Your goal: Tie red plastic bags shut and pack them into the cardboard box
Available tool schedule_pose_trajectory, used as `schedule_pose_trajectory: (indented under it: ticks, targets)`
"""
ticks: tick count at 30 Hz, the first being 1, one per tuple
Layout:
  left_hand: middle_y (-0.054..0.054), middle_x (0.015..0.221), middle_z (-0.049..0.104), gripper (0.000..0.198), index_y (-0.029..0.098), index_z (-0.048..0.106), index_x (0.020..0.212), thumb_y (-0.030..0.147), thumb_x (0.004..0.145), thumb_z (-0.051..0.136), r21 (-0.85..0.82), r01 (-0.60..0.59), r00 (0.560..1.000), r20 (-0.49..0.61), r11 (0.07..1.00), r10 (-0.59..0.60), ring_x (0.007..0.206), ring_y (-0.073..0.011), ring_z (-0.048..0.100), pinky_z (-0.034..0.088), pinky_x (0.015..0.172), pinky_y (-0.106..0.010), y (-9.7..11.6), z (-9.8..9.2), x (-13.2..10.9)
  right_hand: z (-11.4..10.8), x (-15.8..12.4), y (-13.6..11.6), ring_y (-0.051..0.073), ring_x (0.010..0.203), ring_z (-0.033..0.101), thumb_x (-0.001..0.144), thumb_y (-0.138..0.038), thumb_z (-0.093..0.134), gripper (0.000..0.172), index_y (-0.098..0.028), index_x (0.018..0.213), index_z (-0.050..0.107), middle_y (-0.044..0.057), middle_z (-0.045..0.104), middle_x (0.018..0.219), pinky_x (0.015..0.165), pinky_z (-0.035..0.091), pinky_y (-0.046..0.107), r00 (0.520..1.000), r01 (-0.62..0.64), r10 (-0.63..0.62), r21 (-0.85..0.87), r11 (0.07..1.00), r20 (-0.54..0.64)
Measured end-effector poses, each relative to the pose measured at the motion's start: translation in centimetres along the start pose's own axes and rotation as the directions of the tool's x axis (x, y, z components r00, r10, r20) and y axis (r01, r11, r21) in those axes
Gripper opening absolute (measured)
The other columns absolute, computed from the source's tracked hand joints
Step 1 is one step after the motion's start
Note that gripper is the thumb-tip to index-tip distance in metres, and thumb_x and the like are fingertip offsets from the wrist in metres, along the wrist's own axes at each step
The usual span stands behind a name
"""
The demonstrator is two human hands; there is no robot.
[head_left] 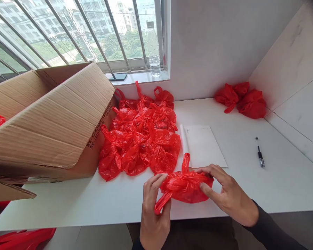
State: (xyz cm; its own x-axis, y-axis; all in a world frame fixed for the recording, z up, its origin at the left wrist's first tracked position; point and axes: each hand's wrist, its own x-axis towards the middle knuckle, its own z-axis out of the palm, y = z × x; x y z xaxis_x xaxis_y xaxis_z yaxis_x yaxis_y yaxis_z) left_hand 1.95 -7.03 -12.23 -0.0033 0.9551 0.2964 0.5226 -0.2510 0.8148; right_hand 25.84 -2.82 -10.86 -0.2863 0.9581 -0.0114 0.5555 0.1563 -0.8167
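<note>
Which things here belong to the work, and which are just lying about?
Likely in the work: red bag between left hand and right hand; grouped knotted bags; cardboard box; perhaps corner bags.

Apparently just lying about: paper pad; pen; water bottle; phone.

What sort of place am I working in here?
Likely an upper-floor workroom: a barred window looks down on treetops, and an open cardboard box sits beside knotted red plastic bags on a white table.
</note>
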Motion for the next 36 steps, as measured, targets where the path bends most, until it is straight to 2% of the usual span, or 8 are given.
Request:
schedule_pose_trajectory:
  ticks: [4,8,11,17,21,24,31,36]
  targets:
    - [-0.003,0.119,0.060,0.035,0.030,0.055,0.124,0.016,0.093,0.057,-0.011,-0.098,0.994,0.047,0.995,0.098,0.119,-0.0206,0.051,0.042,0.104,-0.037,0.7,0.2,0.5,0.6,0.0,-0.3,0.021,0.103,0.051,0.096,-0.033,0.049,0.011,-0.031,0.105,0.055,0.001,0.058,0.105,0.090,0.042,0.042,0.996,0.077,-0.076,0.018,0.997,-0.050]
    - [0.000,0.098,0.063,0.009,0.028,0.058,0.103,0.026,0.094,0.058,-0.059,0.133,0.986,-0.089,0.989,-0.138,0.095,-0.0174,0.059,0.047,0.087,-0.030,-0.4,-0.5,0.2,-0.2,-0.1,0.0,0.021,0.101,0.053,0.097,-0.036,0.046,0.011,-0.028,0.100,0.053,0.001,0.057,0.106,0.089,0.042,0.039,0.990,-0.018,0.028,0.074,0.997,-0.136]
    - [-0.001,0.106,0.062,0.016,0.028,0.057,0.110,0.033,0.096,0.056,-0.090,0.285,0.947,-0.124,0.954,-0.295,0.101,-0.0183,0.059,0.047,0.088,-0.030,-0.7,-0.9,-0.1,-0.7,-0.3,-0.2,0.020,0.106,0.052,0.096,-0.037,0.049,0.012,-0.030,0.105,0.054,0.000,0.057,0.111,0.093,0.041,0.037,0.994,-0.045,0.053,0.084,0.995,-0.091]
    - [0.000,0.105,0.060,0.017,0.029,0.058,0.110,0.029,0.093,0.058,-0.064,0.101,0.993,-0.062,0.993,-0.105,0.099,-0.0181,0.058,0.046,0.085,-0.028,1.0,-0.5,0.4,0.4,-0.3,-1.6,0.021,0.114,0.050,0.091,-0.043,0.061,0.027,-0.033,0.116,0.054,0.000,0.058,0.117,0.099,0.041,0.036,0.998,0.066,-0.067,0.094,0.993,0.005]
    - [-0.001,0.101,0.061,0.014,0.027,0.060,0.106,0.034,0.096,0.054,-0.148,0.234,0.956,-0.144,0.961,-0.256,0.093,-0.0180,0.058,0.044,0.082,-0.028,0.6,-1.4,0.5,0.1,-0.3,-0.9,0.021,0.102,0.057,0.096,-0.041,0.053,0.015,-0.027,0.097,0.057,0.002,0.062,0.099,0.088,0.047,0.032,0.989,0.010,0.011,0.142,0.990,-0.145]
    - [-0.003,0.106,0.062,0.020,0.026,0.060,0.110,0.037,0.097,0.051,-0.226,0.311,0.926,-0.149,0.923,-0.348,0.098,-0.0206,0.058,0.044,0.085,-0.030,0.3,-2.2,0.2,-0.6,-0.5,0.0,0.019,0.092,0.060,0.096,-0.042,0.053,0.019,-0.026,0.104,0.056,0.003,0.063,0.099,0.076,0.052,0.027,0.972,-0.074,0.120,0.221,0.972,-0.204]
    - [-0.003,0.110,0.054,0.026,0.028,0.063,0.111,0.025,0.086,0.065,0.057,0.127,0.954,-0.281,0.990,-0.106,0.102,-0.0200,0.053,0.042,0.087,-0.028,2.8,-2.7,0.5,-0.5,-1.2,-1.5,0.016,0.091,0.062,0.095,-0.041,0.054,0.014,-0.028,0.100,0.055,0.001,0.063,0.099,0.078,0.054,0.023,0.977,-0.036,0.071,0.169,0.985,-0.202]
    - [0.000,0.087,0.062,0.014,0.023,0.065,0.094,0.036,0.086,0.067,-0.299,0.348,0.894,-0.181,0.889,-0.410,0.076,-0.0159,0.056,0.046,0.069,-0.025,3.5,-3.4,0.8,-0.9,-1.0,-2.3,0.015,0.089,0.064,0.095,-0.034,0.055,0.009,-0.028,0.102,0.056,0.001,0.063,0.101,0.077,0.056,0.024,0.976,0.027,0.004,0.137,0.990,-0.218]
